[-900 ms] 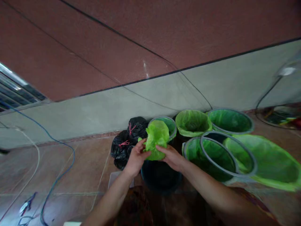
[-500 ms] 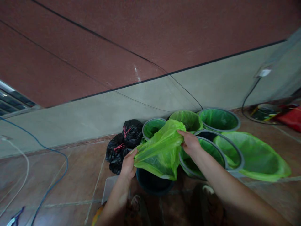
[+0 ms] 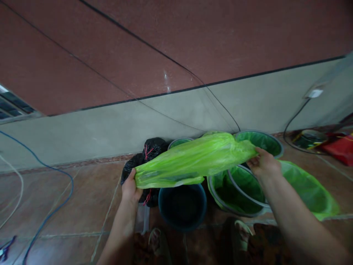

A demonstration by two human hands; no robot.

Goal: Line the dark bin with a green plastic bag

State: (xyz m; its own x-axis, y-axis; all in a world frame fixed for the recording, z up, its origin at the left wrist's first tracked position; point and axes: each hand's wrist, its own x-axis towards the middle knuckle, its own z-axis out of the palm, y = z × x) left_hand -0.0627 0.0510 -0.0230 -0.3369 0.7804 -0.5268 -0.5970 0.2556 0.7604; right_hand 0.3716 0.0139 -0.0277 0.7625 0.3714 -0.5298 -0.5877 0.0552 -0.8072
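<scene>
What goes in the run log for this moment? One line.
left hand: grips bag end | right hand: grips other end | green bag: stretched above dark bucket

The green bag (image 3: 193, 160) is showing as thin, translucent plastic film, glossy and creased. The bin (image 3: 182, 206) below it is looking like dark, smooth, matt plastic. The liners (image 3: 306, 187) on the right are shining as the same glossy green film. The black bags (image 3: 150, 152) are gleaming as crinkled plastic. The floor (image 3: 71, 206) is reading as smooth, faintly glossy brown tile; the wall (image 3: 110, 125) is looking matt.
</scene>
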